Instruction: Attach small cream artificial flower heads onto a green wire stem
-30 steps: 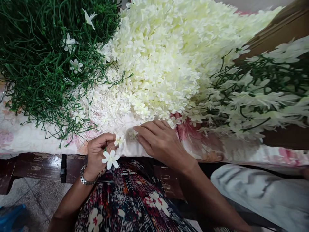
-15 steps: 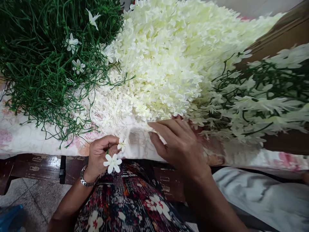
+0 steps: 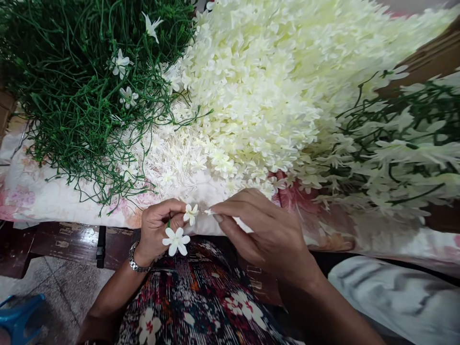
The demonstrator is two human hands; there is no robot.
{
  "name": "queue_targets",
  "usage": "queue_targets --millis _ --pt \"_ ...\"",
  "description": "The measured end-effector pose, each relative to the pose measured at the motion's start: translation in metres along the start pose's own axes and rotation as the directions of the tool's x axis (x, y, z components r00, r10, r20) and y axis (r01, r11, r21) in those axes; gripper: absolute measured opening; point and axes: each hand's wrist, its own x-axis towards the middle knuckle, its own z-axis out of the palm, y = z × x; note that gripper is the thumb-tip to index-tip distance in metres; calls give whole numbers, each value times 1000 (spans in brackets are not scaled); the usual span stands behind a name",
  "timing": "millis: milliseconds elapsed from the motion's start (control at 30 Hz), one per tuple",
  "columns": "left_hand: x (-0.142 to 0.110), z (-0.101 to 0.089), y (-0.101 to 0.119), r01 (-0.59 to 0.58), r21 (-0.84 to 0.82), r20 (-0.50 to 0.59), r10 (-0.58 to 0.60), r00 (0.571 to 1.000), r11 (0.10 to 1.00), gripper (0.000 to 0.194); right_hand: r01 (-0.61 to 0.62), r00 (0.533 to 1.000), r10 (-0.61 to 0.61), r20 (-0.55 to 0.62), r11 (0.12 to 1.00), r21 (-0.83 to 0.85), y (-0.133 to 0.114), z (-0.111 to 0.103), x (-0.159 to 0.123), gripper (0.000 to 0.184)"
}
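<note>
My left hand [image 3: 158, 227], with a metal watch at the wrist, pinches a green artificial flower stem whose length is mostly hidden in the fingers. Two white blossoms show on it: a small one [image 3: 190, 214] at the fingertips and a larger open one [image 3: 176, 241] below. Facing it from the right, my right hand [image 3: 258, 225] pinches a tiny white flower part [image 3: 209, 212] between thumb and forefinger. A narrow gap separates that part from the small blossom. Its exact shape is too small to make out.
Green plastic stems [image 3: 79, 86] are heaped at the left, with a few white flowers on them. Behind my hands rises a big pile of cream petals [image 3: 251, 96], beside thin white stamens [image 3: 176, 155]. Finished-looking flower sprays [image 3: 406, 148] lie at the right on a floral cloth [image 3: 82, 201].
My right hand has come back from the petal pile toward my left hand, bringing a tiny white part. The view has shifted slightly left; my left hand keeps its hold.
</note>
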Motion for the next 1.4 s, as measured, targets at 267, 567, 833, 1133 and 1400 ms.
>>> queue_targets --millis 267,567,833,1133,1400 --pt "0 1 -2 -299 252 107 281 954 920 10 51 991 -46 127 998 -38 -10 6 6 12" --pt "-1 4 -1 -539 519 266 474 839 663 15 72 981 -51 186 992 -106 -9 5 3 18" --pt "1 5 6 -345 367 199 290 936 864 7 -20 990 16 139 999 28 -4 -4 0 19" --pt "0 9 7 -206 264 138 174 975 942 8 0 993 -28 115 972 237 2 8 0 23" --pt "-1 7 10 -151 390 139 104 985 908 15 -116 993 116 15 952 283 3 6 -4 12"
